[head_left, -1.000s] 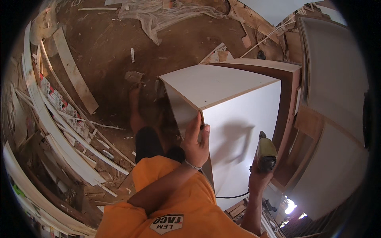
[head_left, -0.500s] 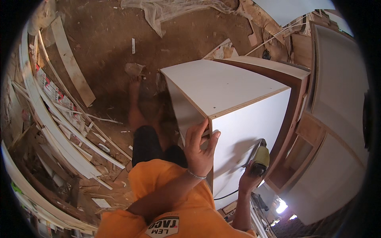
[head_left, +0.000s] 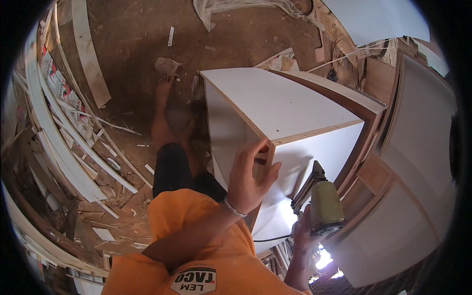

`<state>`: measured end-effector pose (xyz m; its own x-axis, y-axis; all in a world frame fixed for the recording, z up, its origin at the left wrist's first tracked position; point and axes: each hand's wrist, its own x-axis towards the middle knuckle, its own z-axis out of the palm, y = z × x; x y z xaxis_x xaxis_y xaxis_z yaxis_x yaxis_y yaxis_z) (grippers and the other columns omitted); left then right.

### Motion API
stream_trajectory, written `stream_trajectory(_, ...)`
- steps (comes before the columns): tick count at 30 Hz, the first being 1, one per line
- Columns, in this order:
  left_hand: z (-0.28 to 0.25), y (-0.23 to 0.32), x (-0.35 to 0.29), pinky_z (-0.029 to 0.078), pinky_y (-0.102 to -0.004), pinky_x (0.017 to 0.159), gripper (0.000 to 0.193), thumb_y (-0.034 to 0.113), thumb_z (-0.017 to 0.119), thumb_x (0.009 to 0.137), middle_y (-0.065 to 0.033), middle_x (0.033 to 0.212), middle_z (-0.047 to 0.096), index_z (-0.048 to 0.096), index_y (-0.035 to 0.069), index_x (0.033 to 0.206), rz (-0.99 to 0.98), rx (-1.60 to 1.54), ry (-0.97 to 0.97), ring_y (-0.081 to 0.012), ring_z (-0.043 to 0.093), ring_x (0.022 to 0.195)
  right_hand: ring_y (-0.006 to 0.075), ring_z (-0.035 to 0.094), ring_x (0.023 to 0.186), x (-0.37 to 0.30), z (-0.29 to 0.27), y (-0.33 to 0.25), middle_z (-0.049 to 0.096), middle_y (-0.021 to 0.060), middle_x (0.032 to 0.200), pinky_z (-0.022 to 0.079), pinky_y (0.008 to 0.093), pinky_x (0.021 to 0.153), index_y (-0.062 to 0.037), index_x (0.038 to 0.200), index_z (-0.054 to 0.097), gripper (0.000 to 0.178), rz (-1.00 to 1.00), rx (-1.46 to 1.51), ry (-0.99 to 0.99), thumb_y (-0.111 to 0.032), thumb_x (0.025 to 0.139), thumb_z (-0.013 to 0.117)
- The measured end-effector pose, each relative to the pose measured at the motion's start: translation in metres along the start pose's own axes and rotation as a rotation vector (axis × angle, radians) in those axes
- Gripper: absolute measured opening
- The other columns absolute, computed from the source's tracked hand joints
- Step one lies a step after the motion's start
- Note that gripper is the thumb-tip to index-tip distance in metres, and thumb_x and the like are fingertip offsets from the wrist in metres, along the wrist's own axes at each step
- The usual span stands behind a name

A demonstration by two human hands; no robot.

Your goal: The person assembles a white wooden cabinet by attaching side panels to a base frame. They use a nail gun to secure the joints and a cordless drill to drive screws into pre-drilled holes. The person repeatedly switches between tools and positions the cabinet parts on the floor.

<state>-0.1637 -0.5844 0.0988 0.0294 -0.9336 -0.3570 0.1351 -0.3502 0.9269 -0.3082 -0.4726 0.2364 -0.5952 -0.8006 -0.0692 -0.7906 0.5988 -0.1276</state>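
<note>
A white box-shaped cabinet [head_left: 282, 102] with bare wooden edges stands before me, its open side facing left. At its near top corner, my left hand [head_left: 246, 182] is closed round the panel edge, fingers on the open side and thumb against the outer white face. My right hand [head_left: 305, 233] grips a nail gun [head_left: 326, 204] with a green body and a dark, narrow nose. The nail gun is beside the cabinet's near face, apart from it, with its nose pointing away from me. A dark hose [head_left: 272, 239] runs low across that face.
Long wooden strips and offcuts [head_left: 64, 142] are piled along the left. A reddish-brown wooden frame [head_left: 339, 93] stands right behind the cabinet, with large white panels [head_left: 413, 147] farther right. Clear plastic sheeting [head_left: 236, 6] lies on the dirt floor at the far side.
My right hand has lifted the nail gun away from the cabinet face, and it appears larger now. My left hand stays at the corner. The whole view has shifted slightly.
</note>
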Motion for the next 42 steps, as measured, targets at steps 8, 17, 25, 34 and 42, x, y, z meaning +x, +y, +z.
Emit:
stream_trajectory(8,-0.036,-0.005,0.031,0.050,-0.0344,0.078,0.053,0.016,0.078,0.083,-0.0100,0.099,0.056,0.058,0.012,0.131,0.074,0.077,-0.388,-0.0223,0.057,0.084,0.0125,0.052,0.054,0.007,-0.015,0.002,0.054,0.0025,0.061,0.041,0.0291,0.053,-0.0026,0.085,0.061,0.014,-0.108,-0.161,-0.061,-0.012,0.092,0.069)
stream_trajectory(17,-0.066,-0.016,0.076,0.043,-0.0404,0.098,0.058,0.011,0.079,0.075,-0.0080,0.106,0.057,0.061,0.017,0.130,0.417,0.238,-0.652,-0.0286,0.054,0.103,0.0121,0.053,0.053,0.008,-0.014,-0.084,0.056,0.0034,0.063,0.043,0.0280,0.053,-0.0012,0.092,0.060,0.014,0.355,0.352,-0.085,-0.010,0.090,0.071)
stream_trajectory(25,-0.050,-0.042,0.084,0.052,-0.0390,0.098,0.055,-0.003,0.073,0.073,-0.0042,0.131,0.060,0.061,0.014,0.125,0.705,0.200,-0.603,-0.0259,0.059,0.120,0.0118,0.053,0.053,0.001,-0.015,-0.078,0.057,0.0037,0.065,0.043,0.0277,0.051,-0.0006,0.097,0.060,0.017,0.337,0.367,-0.102,-0.010,0.089,0.073)
stream_trajectory(34,-0.053,-0.047,0.082,0.051,-0.0398,0.099,0.060,-0.004,0.071,0.073,-0.0067,0.131,0.061,0.057,0.011,0.130,0.778,0.178,-0.632,-0.0243,0.061,0.118,0.0133,0.054,0.052,-0.009,-0.016,-0.087,0.057,0.0032,0.061,0.044,0.0289,0.051,-0.0010,0.088,0.063,0.014,0.307,0.381,-0.145,-0.012,0.090,0.072)
stream_trajectory(42,-0.057,-0.049,0.084,0.049,-0.0400,0.101,0.058,0.000,0.070,0.079,-0.0037,0.136,0.059,0.057,0.018,0.133,0.747,0.160,-0.678,-0.0230,0.056,0.127,0.0152,0.058,0.052,-0.008,-0.023,-0.105,0.061,0.0060,0.061,0.046,0.0295,0.051,0.0013,0.094,0.065,0.014,0.288,0.314,-0.234,-0.010,0.088,0.071)
